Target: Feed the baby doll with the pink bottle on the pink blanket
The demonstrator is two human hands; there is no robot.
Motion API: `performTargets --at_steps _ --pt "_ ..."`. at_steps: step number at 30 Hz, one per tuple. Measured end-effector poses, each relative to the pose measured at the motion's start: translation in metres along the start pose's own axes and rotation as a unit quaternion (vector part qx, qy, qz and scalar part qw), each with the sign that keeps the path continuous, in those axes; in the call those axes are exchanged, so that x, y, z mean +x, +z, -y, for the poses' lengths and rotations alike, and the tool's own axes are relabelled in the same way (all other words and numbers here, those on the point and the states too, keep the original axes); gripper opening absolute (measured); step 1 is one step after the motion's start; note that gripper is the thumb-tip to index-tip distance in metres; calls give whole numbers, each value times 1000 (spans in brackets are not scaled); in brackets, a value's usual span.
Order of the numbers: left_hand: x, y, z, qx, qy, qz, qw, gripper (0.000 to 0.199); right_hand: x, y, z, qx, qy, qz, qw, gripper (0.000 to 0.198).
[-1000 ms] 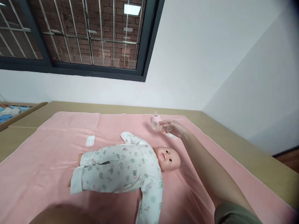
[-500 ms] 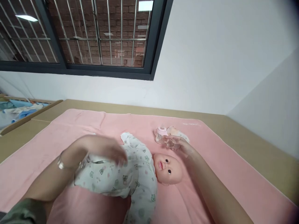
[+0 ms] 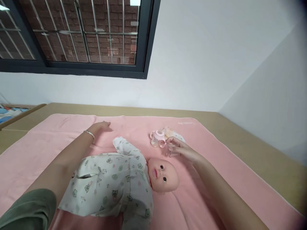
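A baby doll (image 3: 165, 175) lies on its back on a pink blanket (image 3: 208, 153), its head to the right. It wears a white printed garment (image 3: 105, 179) with a slit low on the front. My left hand (image 3: 103, 126) is stretched out over the blanket beyond the doll, fingers apart and holding nothing. Beyond the doll's head, my right hand (image 3: 185, 149) has its thumb and fingers curled at a clear plastic cap (image 3: 172, 152), partly covered by the hand. Touching or close to those fingertips stands a baby bottle (image 3: 158, 137) with pink handles.
A small printed cloth (image 3: 178, 136) lies behind the bottle. The blanket covers a tan padded surface (image 3: 72, 108) against a white wall (image 3: 187, 64). A barred window (image 3: 96, 32) is above. At far left, a wooden-edged bin (image 3: 14, 112) holds blue and white cloths.
My left hand has moved from above the doll's body to the far side of the blanket. My right hand stays by the bottle and cap. The view has shifted slightly right.
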State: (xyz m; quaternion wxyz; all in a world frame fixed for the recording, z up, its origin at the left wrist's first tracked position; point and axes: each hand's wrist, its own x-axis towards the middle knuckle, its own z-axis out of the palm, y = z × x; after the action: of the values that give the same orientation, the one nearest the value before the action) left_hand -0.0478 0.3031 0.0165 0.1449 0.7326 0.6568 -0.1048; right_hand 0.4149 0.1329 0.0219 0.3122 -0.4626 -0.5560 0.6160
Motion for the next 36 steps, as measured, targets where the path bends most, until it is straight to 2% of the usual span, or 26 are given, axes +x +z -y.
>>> performTargets --at_steps 4,8,11,13,15,18,20,22,25,30,33,36 --pt "26 10 7 3 -16 32 999 99 -8 -1 0 -18 12 -28 999 50" --pt "38 11 15 -2 -22 26 999 110 -23 -2 24 -104 29 -61 992 41" --pt "45 9 20 -5 -17 18 1000 113 -30 -2 52 -129 -43 -161 978 46" --pt "48 8 22 -5 -15 12 1000 115 -29 0 69 -126 -117 -224 959 55" --pt "50 6 23 -6 -16 10 1000 117 -20 5 84 -166 -157 -270 935 57" --pt "49 4 24 -11 -24 11 1000 116 3 13 98 -276 -162 -342 884 49" --pt "47 4 24 -17 -32 13 999 115 21 17 103 -329 -146 -363 859 43" --pt "44 4 24 -25 -42 15 999 114 36 19 104 -418 -110 -360 827 36" --pt "43 5 25 -30 -50 13 998 113 52 23 102 -560 -60 -313 765 31" --pt "46 6 26 -20 -47 8 999 115 64 40 92 -673 -23 -247 697 36" --pt "44 4 23 -9 -48 9 999 118 70 49 84 -692 6 -236 683 35" --pt "40 2 19 4 -47 1 999 117 75 50 77 -684 27 -232 691 33"
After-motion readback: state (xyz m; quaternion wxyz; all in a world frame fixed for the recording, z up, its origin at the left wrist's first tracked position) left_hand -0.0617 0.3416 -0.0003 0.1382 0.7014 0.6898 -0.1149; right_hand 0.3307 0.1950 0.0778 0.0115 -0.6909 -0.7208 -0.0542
